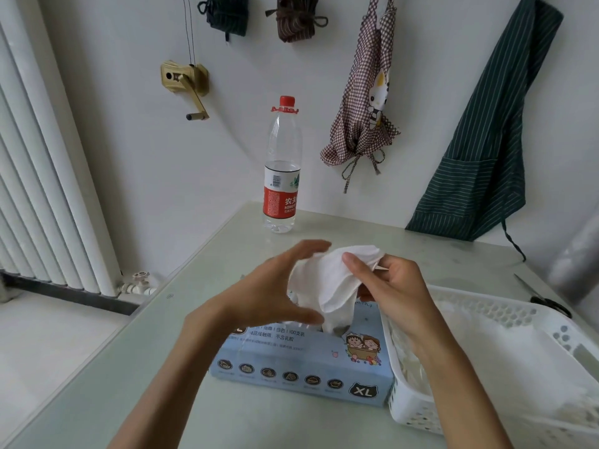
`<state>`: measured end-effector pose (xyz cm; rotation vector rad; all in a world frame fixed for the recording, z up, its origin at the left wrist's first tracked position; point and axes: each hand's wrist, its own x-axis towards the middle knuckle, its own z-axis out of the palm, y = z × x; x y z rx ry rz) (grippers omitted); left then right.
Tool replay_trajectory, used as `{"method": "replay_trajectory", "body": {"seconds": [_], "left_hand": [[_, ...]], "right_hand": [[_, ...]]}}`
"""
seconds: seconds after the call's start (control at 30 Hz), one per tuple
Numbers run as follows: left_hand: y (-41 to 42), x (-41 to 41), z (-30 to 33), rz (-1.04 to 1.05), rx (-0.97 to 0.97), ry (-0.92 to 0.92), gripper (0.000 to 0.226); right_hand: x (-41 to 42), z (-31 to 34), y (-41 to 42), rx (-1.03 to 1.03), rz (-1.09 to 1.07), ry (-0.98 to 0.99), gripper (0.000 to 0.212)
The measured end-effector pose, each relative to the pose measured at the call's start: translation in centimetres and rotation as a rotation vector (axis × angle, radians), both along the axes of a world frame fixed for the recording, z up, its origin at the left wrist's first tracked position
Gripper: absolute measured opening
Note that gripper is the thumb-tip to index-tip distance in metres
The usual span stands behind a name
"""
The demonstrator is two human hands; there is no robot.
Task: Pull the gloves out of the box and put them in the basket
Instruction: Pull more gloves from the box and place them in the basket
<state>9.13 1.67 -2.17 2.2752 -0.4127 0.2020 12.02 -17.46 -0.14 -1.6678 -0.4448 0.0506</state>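
Note:
A light blue glove box (301, 367) marked XL lies on the table in front of me. A white glove (330, 280) rises out of its top slot, its lower end still in the opening. My right hand (392, 286) pinches the glove's upper part between thumb and fingers. My left hand (275, 286) hovers over the left part of the box, fingers spread and gently curved beside the glove, holding nothing. A white perforated basket (505, 322) stands right against the box's right end, with pale gloves lying inside it.
A water bottle (281, 170) with a red cap stands at the back of the table. Scissors (547, 299) lie behind the basket at the right edge. Aprons hang on the wall behind. A radiator runs along the left wall.

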Motion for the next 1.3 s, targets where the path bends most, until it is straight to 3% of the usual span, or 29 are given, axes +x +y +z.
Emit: {"method": "replay_trajectory", "body": {"seconds": [0.13,0.23,0.33,0.4,0.47,0.53,0.6,0.77,0.9,1.03,1.1,1.3], "left_hand": [[-0.2,0.4,0.0,0.057,-0.153,-0.075,0.019],[0.2,0.3,0.3,0.045,-0.157,-0.065,0.022],[0.0,-0.1,0.7,0.025,-0.176,-0.042,0.03],[-0.2,-0.2,0.8,0.02,-0.172,-0.025,0.034],[-0.2,-0.3,0.8,0.015,-0.166,0.003,0.037],[0.2,-0.5,0.8,0.006,-0.161,0.048,0.035],[0.6,-0.5,0.7,0.003,-0.173,0.102,0.032],[0.2,-0.7,1.1,-0.025,-0.284,0.115,0.025],[-0.7,-0.8,1.6,-0.046,-0.307,0.095,0.021],[-1.5,-0.2,2.3,-0.025,-0.235,0.13,0.05],[-2.7,-0.1,2.9,-0.037,-0.245,0.13,0.054],[-6.6,0.0,4.1,-0.101,-0.362,0.03,0.015]], "right_hand": [[0.1,-0.2,0.1,-0.026,-0.058,0.059,0.028],[0.4,0.1,-1.0,-0.247,-0.017,-0.034,0.073],[-0.3,0.8,-1.9,-0.554,0.156,-0.278,0.109],[-0.7,0.9,-1.5,-0.677,0.186,-0.489,0.098],[-0.5,0.5,-1.0,-0.608,0.106,-0.616,0.058],[-0.1,0.3,-1.0,-0.476,0.036,-0.571,0.019],[0.2,0.5,-1.4,-0.389,0.015,-0.498,0.006],[0.2,1.0,-2.0,-0.112,0.014,-0.288,0.01],[0.3,2.0,-2.3,-0.081,-0.076,-0.303,0.013],[0.3,4.3,-3.8,-0.105,-0.146,-0.383,0.011],[0.0,5.3,-5.0,-0.125,-0.186,-0.432,0.01],[-0.8,6.1,-9.5,-0.124,-0.423,-0.523,0.01]]}}
